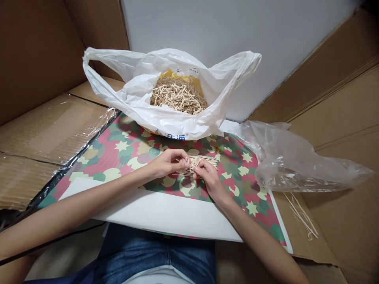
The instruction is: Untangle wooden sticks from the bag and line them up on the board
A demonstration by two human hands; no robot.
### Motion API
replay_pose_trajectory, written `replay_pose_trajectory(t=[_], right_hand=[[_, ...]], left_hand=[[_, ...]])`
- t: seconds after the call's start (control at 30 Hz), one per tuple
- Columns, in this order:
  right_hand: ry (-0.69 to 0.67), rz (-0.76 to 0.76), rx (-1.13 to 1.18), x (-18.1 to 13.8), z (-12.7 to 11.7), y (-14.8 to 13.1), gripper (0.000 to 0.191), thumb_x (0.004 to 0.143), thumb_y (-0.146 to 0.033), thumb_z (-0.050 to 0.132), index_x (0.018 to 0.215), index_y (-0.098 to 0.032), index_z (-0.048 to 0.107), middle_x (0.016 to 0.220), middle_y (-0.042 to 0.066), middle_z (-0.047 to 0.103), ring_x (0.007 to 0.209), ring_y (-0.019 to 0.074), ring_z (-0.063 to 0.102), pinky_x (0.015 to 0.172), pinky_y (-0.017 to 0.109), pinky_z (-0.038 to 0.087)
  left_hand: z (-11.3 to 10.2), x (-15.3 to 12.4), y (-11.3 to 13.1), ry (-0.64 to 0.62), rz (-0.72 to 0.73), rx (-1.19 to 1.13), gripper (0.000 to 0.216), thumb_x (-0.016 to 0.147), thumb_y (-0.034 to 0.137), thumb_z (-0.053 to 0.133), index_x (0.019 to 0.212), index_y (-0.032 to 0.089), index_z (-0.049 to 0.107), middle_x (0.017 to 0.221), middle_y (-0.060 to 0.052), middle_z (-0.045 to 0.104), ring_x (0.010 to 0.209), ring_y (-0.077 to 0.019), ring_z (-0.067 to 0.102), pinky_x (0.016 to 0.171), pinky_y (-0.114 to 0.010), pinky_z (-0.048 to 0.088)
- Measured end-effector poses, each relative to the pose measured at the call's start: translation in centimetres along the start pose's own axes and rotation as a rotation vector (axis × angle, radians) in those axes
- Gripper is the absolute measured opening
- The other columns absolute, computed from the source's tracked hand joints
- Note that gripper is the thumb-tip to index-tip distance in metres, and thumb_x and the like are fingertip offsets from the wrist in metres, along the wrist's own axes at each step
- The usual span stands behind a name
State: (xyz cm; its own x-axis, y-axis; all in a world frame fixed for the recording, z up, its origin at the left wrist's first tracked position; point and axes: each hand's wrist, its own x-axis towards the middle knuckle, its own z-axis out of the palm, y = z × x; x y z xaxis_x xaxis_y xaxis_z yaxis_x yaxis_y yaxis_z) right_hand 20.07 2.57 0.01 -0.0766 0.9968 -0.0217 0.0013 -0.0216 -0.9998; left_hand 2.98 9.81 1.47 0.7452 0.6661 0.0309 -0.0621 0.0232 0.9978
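Bundle: a small bundle of thin wooden sticks (204, 161) lies almost flat over the patterned sheet, right between the hands, its strands running roughly side to side and looking loosely aligned, with a few ends poking out.

Left hand: the left hand (170, 163) is curled over the near end, fingers closed and fingertips pinching the sticks from above.

Right hand: the right hand (209, 177) comes in close beside it, fingers bent and pressed onto the bundle, the thumb side hidden from view.

Why this grip: both hands working so close together looks like a way to keep these slender sticks from sliding apart.

Supply: a white plastic carrier bag (118, 90) sits open just beyond the hands, handles flopped wide, seemingly so a tangled heap of sticks (177, 96) stays within easy reach.

Underlay: a camouflage-and-star printed sheet (237, 177) covers a white board (166, 213), just above the person's blue jeans (156, 252).

Right side: a crumpled clear plastic bag (299, 165) lies on the sheet's far corner, and a few loose sticks (302, 215) rest on a cardboard sheet (322, 232).
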Motion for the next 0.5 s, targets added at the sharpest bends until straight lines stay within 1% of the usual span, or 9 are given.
replay_pose_trajectory(t=[0.03,0.1,0.2,0.33,0.4,0.5], right_hand=[[0.002,-0.001,-0.012,-0.02,0.0,-0.05,0.016,0.08,-0.029,0.051,0.069,-0.019,0.046,0.058,-0.003,0.054,0.053,0.0103,0.045,0.051,0.023,0.033],[0.003,0.003,-0.026,-0.05,0.01,-0.12,0.016,0.081,-0.029,0.051,0.07,-0.019,0.046,0.058,-0.003,0.054,0.054,0.0105,0.046,0.052,0.023,0.033],[-0.015,0.019,-0.011,-0.05,0.09,-0.09,0.015,0.081,-0.03,0.05,0.071,-0.019,0.047,0.06,-0.003,0.055,0.054,0.0105,0.047,0.052,0.023,0.034],[-0.034,0.021,0.048,0.07,0.19,0.14,0.015,0.08,-0.03,0.052,0.07,-0.019,0.049,0.061,-0.003,0.054,0.058,0.0107,0.05,0.056,0.023,0.037],[-0.041,0.028,0.093,0.17,0.26,0.26,0.016,0.08,-0.029,0.051,0.069,-0.019,0.049,0.059,-0.003,0.052,0.057,0.0102,0.049,0.055,0.023,0.037],[-0.099,0.1,0.224,0.23,0.47,0.27,0.016,0.08,-0.028,0.051,0.067,-0.018,0.048,0.058,-0.003,0.049,0.054,0.0095,0.045,0.054,0.023,0.036]], left_hand=[[-0.01,0.01,0.0,0.009,0.002,0.011,0.021,0.073,0.03,0.064,0.078,0.01,0.058,0.063,0.002,0.048,0.057,-0.0068,0.043,0.054,-0.018,0.033],[0.02,0.0,-0.01,-0.011,-0.007,0.005,0.021,0.073,0.03,0.063,0.078,0.01,0.057,0.062,0.002,0.048,0.056,-0.0066,0.043,0.053,-0.018,0.033],[0.22,-0.03,-0.07,-0.101,-0.046,-0.037,0.022,0.074,0.03,0.063,0.079,0.01,0.057,0.065,0.0,0.054,0.058,-0.0078,0.047,0.053,-0.018,0.034],[0.52,-0.05,0.0,-0.205,-0.06,-0.124,0.022,0.075,0.031,0.062,0.08,0.01,0.056,0.077,-0.007,0.062,0.07,-0.0131,0.057,0.063,-0.023,0.042],[0.6,-0.05,0.13,-0.226,-0.056,-0.155,0.021,0.076,0.03,0.061,0.08,0.01,0.056,0.08,-0.008,0.063,0.075,-0.0151,0.059,0.069,-0.026,0.044],[0.68,-0.07,0.26,-0.246,-0.053,-0.174,0.02,0.077,0.029,0.06,0.081,0.01,0.056,0.081,-0.009,0.064,0.077,-0.0171,0.059,0.072,-0.03,0.045]])
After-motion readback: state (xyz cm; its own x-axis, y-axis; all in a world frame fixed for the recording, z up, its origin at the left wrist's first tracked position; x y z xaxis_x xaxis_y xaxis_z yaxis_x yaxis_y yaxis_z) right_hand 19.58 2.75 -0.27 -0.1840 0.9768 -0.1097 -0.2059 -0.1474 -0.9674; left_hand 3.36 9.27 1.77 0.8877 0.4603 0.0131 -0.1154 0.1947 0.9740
